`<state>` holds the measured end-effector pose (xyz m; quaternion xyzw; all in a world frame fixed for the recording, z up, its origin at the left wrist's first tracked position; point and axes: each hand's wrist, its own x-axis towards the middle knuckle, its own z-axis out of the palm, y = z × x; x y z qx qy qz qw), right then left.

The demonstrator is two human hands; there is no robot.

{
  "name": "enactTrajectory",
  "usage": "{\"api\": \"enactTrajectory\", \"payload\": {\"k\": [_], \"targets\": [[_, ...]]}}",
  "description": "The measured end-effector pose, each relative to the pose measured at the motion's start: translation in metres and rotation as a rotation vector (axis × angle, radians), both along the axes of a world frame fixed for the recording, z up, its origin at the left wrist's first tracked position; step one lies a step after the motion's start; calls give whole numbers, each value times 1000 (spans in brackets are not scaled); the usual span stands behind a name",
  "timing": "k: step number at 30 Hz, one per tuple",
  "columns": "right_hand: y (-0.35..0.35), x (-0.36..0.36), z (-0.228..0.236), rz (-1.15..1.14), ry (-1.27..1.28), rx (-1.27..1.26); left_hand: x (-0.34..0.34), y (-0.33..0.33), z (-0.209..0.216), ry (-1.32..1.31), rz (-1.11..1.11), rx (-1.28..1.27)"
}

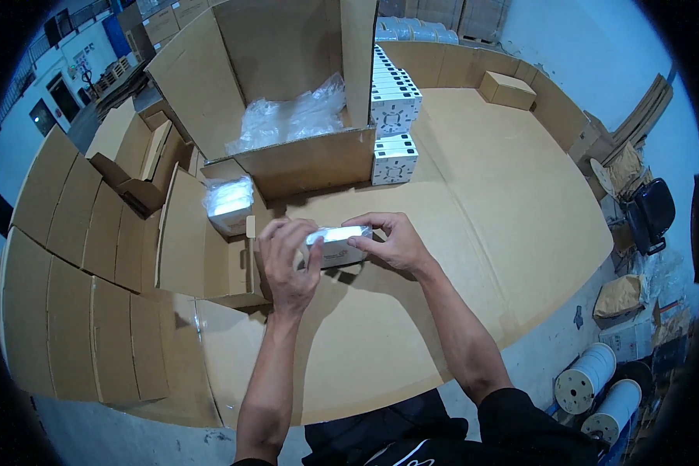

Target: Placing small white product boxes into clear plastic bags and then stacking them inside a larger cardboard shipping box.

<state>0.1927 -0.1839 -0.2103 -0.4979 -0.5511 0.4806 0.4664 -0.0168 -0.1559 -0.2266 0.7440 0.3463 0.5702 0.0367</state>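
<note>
A small white box in clear plastic wrap (339, 247) is held just above the cardboard-covered table. My left hand (287, 260) grips its left end, fingers curled over the top. At the other end, my right hand (393, 242) pinches it between thumb and fingers. Left of my hands stands an open cardboard carton (216, 268), and a plastic-wrapped white box (230, 203) sits at its far end. Behind it, a larger open carton (314, 167) holds crumpled clear plastic bags (291, 116).
White printed boxes (396, 116) are stacked right of the large carton. A small closed carton (508, 90) sits at the table's far right. Cardboard walls (70, 311) rim the table's left side. Cable spools (586, 378) and a black chair (651, 215) stand on the floor at right.
</note>
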Motion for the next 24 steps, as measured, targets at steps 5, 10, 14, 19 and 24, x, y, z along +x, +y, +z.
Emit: {"api": "enactTrajectory", "payload": {"k": [5, 10, 14, 19, 24], "targets": [[5, 3, -12, 8, -50, 163, 7, -8, 14, 246, -111, -26], [-2, 0, 9, 31, -41, -114, -1, -2, 0, 88, -203, -269], [1, 7, -2, 46, -79, -31, 1, -2, -5, -195, -351, -682], [3, 6, 3, 29, -276, 355, 3, 3, -13, -328, -418, -829], [-2, 1, 13, 55, -479, 360, 2, 3, -9, -331, -385, -985]]}}
